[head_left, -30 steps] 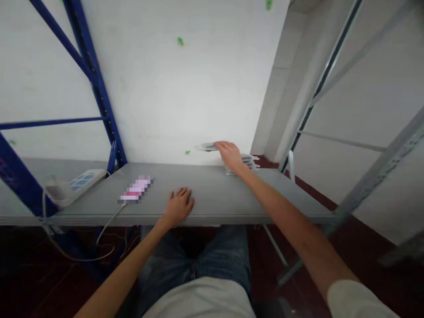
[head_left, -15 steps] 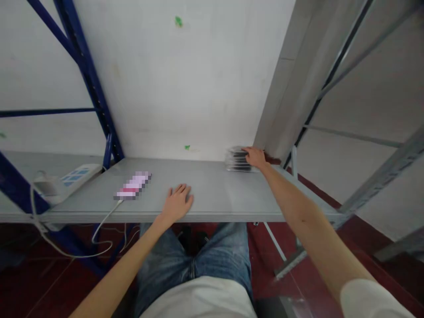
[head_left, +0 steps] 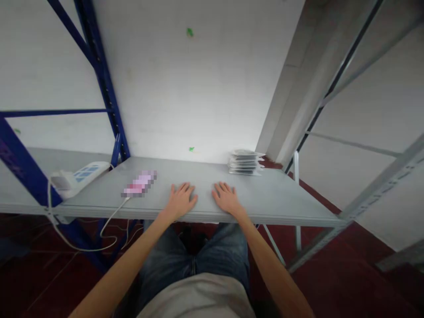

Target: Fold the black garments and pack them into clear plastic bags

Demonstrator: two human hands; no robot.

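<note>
Rests left hand [head_left: 180, 202] palm-down on the grey shelf [head_left: 271, 198], near the front edge, with fingers loosely spread and nothing gripped. Rests right hand [head_left: 227, 199] likewise, just across a narrow gap, palm down, fingers spread, also gripping nothing. Has a stack [head_left: 245, 162] of thin, pale packets beyond the right hand, at the back right of the shelf, apart from both hands and close to the wall [head_left: 198, 97]; cannot tell whether touching it. Has a pixelated phone [head_left: 142, 182] left of the left hand, with a white cable [head_left: 114, 211] running from its near end over the front edge. Has a power strip [head_left: 88, 174] farther left, beside the blue frame [head_left: 106, 86]. Wears jeans [head_left: 221, 251] and a pale shirt [head_left: 202, 296].
</note>
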